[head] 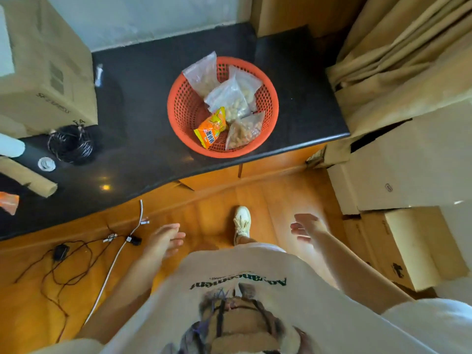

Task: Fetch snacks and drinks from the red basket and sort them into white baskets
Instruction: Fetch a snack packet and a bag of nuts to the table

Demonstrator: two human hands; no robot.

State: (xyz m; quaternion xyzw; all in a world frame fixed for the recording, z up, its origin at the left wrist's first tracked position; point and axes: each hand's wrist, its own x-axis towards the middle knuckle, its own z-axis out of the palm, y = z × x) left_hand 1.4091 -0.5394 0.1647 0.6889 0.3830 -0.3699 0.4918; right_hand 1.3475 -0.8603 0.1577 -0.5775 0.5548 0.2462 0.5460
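A round red basket sits on the dark countertop, near its front right edge. Inside lie several clear bags of snacks and an orange snack packet. My left hand hangs over the wooden floor below the counter, fingers relaxed and empty. My right hand is also low and in front of my body, fingers loose, holding nothing. Both hands are well short of the basket. No white baskets are in view.
A large cardboard box and a coil of black cable stand on the counter's left. Stacked cardboard boxes and a curtain fill the right side. Cables lie on the floor at the left.
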